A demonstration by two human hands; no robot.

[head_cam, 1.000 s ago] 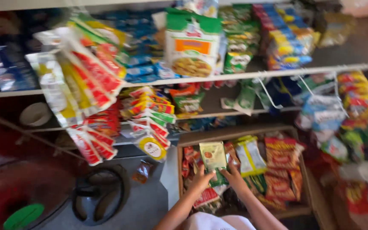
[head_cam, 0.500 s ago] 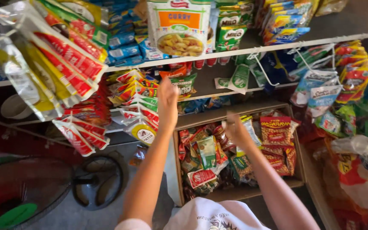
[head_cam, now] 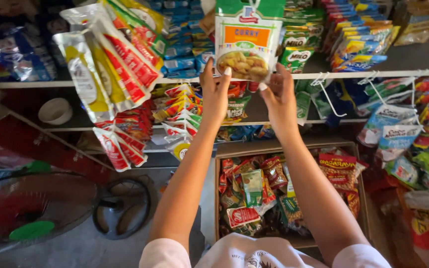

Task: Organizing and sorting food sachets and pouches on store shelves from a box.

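Both my arms reach up to a hanging snack packet [head_cam: 247, 42], green and white with an orange band and a picture of nuts. My left hand [head_cam: 215, 89] grips its lower left corner, fingers closed on the edge. My right hand [head_cam: 280, 94] pinches its lower right corner. The packet hangs in front of a white shelf edge [head_cam: 403, 73]. Below my arms, a cardboard box [head_cam: 215, 198] on the floor holds several small snack packets in red, green and yellow.
Strips of red and yellow sachets [head_cam: 120, 64] hang at the left. White wire hooks [head_cam: 331, 94] stick out from the shelf at the right, beside hanging bags [head_cam: 398, 134]. An electric fan [head_cam: 35, 208] lies on the floor at the lower left. A white bowl [head_cam: 55, 110] sits on a low shelf.
Both hands rose from the box to the hanging nut packet and took hold of its lower corners. The view tilted up and closer to the shelf.
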